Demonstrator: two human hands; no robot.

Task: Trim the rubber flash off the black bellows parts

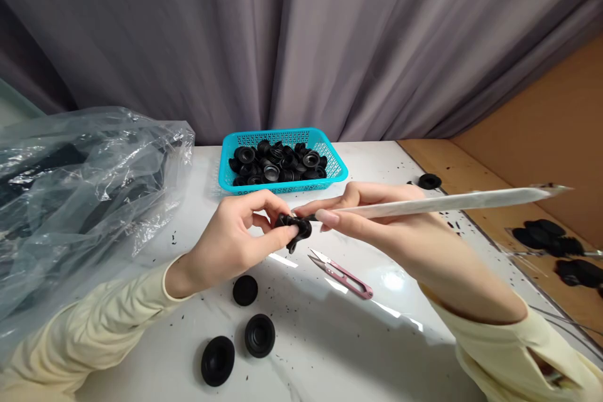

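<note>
My left hand (pixel 242 232) pinches a small black rubber part (pixel 296 230) between thumb and fingers above the table. My right hand (pixel 381 217) grips a long, thin tool with a white wrapped handle (pixel 438 202), which points out to the right. The tool's dark tip meets the rubber part; its exact kind is hidden by my fingers. Just below my hands lies a pair of pink-handled thread snips (pixel 343 275), blades towards the left. Nearer to me are a black disc (pixel 245 290) and two round black rubber caps, one right (pixel 259 335) and one left (pixel 217 361).
A turquoise basket (pixel 282 187) full of black ribbed rubber parts (pixel 282 162) stands behind my hands. Clear plastic bagging (pixel 94 182) covers the left side. Another black ring (pixel 429 181) and dark pieces (pixel 546 239) lie at the right. Black scraps dot the white table (pixel 339 352).
</note>
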